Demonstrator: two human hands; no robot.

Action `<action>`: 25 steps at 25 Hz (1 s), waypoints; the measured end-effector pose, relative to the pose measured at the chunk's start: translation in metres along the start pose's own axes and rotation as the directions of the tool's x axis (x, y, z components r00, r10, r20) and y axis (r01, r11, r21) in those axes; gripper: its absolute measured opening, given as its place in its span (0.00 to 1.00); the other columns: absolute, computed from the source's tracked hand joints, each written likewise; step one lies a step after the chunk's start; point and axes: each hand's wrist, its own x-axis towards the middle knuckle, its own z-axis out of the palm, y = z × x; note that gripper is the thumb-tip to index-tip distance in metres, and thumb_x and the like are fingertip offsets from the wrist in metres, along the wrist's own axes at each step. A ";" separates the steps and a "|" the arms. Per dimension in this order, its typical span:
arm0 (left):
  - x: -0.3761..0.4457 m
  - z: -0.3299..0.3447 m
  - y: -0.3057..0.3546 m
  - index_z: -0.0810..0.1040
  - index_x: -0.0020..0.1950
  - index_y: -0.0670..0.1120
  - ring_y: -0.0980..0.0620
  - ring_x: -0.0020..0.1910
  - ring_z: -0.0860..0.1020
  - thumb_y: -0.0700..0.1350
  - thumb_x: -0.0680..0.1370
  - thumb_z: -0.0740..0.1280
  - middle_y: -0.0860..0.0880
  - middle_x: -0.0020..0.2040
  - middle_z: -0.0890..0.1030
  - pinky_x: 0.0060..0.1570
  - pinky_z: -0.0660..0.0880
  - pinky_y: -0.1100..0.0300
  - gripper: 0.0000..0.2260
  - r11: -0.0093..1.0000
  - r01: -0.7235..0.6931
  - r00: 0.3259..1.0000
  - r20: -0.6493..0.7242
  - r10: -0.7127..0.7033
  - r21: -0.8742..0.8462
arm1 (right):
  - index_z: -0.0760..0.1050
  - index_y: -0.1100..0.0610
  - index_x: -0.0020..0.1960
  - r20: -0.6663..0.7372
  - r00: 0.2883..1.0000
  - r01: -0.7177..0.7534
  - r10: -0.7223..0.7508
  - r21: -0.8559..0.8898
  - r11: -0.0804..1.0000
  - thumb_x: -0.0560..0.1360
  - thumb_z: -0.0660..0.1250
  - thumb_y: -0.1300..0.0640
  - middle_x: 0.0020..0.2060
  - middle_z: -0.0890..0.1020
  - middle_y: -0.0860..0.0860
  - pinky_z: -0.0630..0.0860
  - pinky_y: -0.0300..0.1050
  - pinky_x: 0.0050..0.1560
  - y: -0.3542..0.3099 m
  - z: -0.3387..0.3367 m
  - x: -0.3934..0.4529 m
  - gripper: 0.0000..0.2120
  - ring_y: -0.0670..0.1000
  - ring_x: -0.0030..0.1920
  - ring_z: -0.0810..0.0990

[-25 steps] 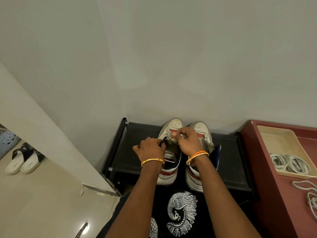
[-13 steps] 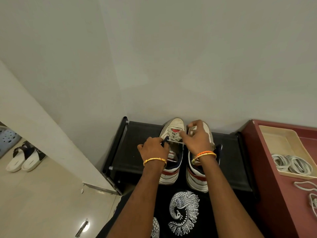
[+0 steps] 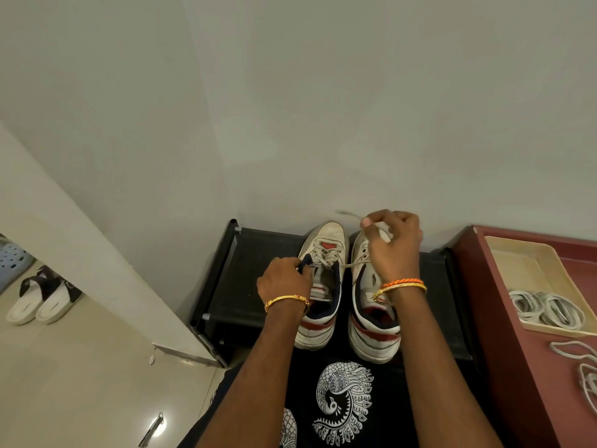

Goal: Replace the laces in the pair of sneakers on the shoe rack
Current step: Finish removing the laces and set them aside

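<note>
Two white sneakers with red and navy trim stand side by side on the black shoe rack [image 3: 248,286], toes to the wall. My left hand [image 3: 284,281] grips the navy collar edge of the left sneaker [image 3: 323,253]. My right hand [image 3: 392,244] is raised over the toe of the right sneaker [image 3: 371,324] and pinches the old grey lace [image 3: 350,263], which runs taut from the left sneaker's upper eyelets to my fingers. The lace's free end sticks out past my thumb toward the wall.
A maroon cabinet top [image 3: 517,334] on the right carries a beige tray [image 3: 523,263] holding coiled white laces [image 3: 546,308]; more loose white lace [image 3: 581,367] lies beside it. White slides [image 3: 42,302] sit on the floor at far left. The wall is right behind the rack.
My right hand has risen up and to the right, away from the left sneaker's eyelets, drawing the grey lace out taut. My left hand stays on the sneaker's collar.
</note>
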 end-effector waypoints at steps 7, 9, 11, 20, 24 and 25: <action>0.004 -0.002 0.005 0.69 0.68 0.49 0.46 0.63 0.69 0.51 0.77 0.65 0.46 0.63 0.71 0.60 0.69 0.50 0.20 0.989 -0.124 0.992 -0.010 0.125 0.086 | 0.78 0.50 0.51 0.052 0.999 -0.016 0.000 0.313 0.950 0.77 0.65 0.63 0.45 0.83 0.50 0.78 0.45 0.48 -0.003 -0.004 0.007 0.09 0.48 0.46 0.80; 0.006 -0.001 0.009 0.67 0.70 0.53 0.46 0.65 0.64 0.48 0.77 0.65 0.46 0.65 0.67 0.61 0.66 0.50 0.22 0.957 -0.249 0.968 0.012 0.250 0.150 | 0.69 0.53 0.67 0.251 0.968 -0.066 0.002 0.246 0.967 0.77 0.61 0.68 0.59 0.79 0.48 0.76 0.35 0.54 0.003 0.006 0.006 0.21 0.46 0.59 0.76; 0.009 0.001 0.012 0.72 0.68 0.55 0.46 0.67 0.61 0.46 0.77 0.66 0.46 0.67 0.65 0.64 0.62 0.50 0.19 0.917 -0.349 0.937 0.067 0.343 0.192 | 0.62 0.54 0.72 0.338 0.940 -0.068 0.044 0.059 0.996 0.76 0.61 0.69 0.62 0.76 0.48 0.73 0.29 0.51 0.013 0.014 0.002 0.27 0.45 0.60 0.74; 0.020 0.011 0.013 0.77 0.62 0.54 0.43 0.72 0.55 0.47 0.76 0.68 0.45 0.74 0.56 0.68 0.57 0.44 0.15 0.925 -0.367 0.913 0.229 0.338 0.100 | 0.76 0.61 0.55 0.194 0.952 -0.062 0.236 -0.633 0.771 0.76 0.64 0.54 0.49 0.80 0.59 0.77 0.50 0.52 0.025 0.043 -0.024 0.13 0.59 0.51 0.79; 0.022 0.012 0.009 0.78 0.54 0.47 0.43 0.69 0.62 0.48 0.74 0.70 0.45 0.72 0.60 0.65 0.65 0.46 0.11 0.946 -0.323 0.930 0.180 0.320 -0.017 | 0.76 0.62 0.52 0.178 0.924 -0.164 0.338 -0.615 0.771 0.77 0.62 0.54 0.48 0.80 0.59 0.73 0.45 0.44 0.027 0.043 -0.022 0.12 0.59 0.49 0.79; 0.023 0.012 0.008 0.77 0.51 0.45 0.44 0.66 0.66 0.47 0.74 0.70 0.45 0.70 0.63 0.62 0.69 0.50 0.09 0.949 -0.304 0.940 0.133 0.314 -0.088 | 0.76 0.62 0.51 0.179 0.919 -0.179 0.350 -0.602 0.778 0.77 0.62 0.54 0.47 0.80 0.59 0.73 0.44 0.43 0.028 0.043 -0.020 0.12 0.58 0.47 0.79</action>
